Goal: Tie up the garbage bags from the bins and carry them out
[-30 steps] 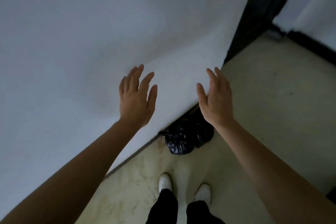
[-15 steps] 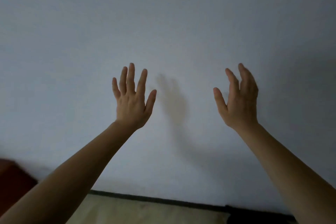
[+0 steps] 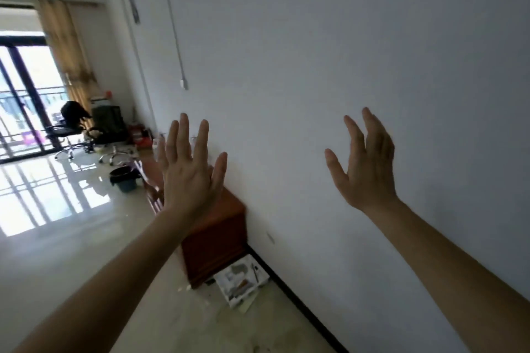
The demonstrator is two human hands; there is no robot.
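1. Head cam view: both hands are up in front of the white wall [image 3: 315, 37] and neither holds anything. The left hand [image 3: 190, 178] has its fingers spread flat. The right hand [image 3: 365, 169], at its 3 o'clock, is open too, fingers loosely apart.
2. I can't spot a garbage bag anywhere, in a hand or on the floor [image 3: 57, 238], so nothing's being carried out right now.
3. The only task thing I can find is a small dark bin [image 3: 124, 180] on the shiny floor. It's at about 9 o'clock from the left hand, well apart from it, near the far end of the reddish-brown cabinet [image 3: 218, 226]. The rim looks dark, so maybe there's a liner, but it's too small to tell if it's tied.
4. Other stuff: office chairs [image 3: 64, 130] at 10 o'clock by the balcony door [image 3: 23, 94], and a paper pile [image 3: 241, 281] at 5 o'clock from the left hand, just beside the cabinet's near end.
5. My guess is that bin isn't dealt with yet: walk over, gather the bag, knot it, lift it, haul it out. No clue how many bins are already done.
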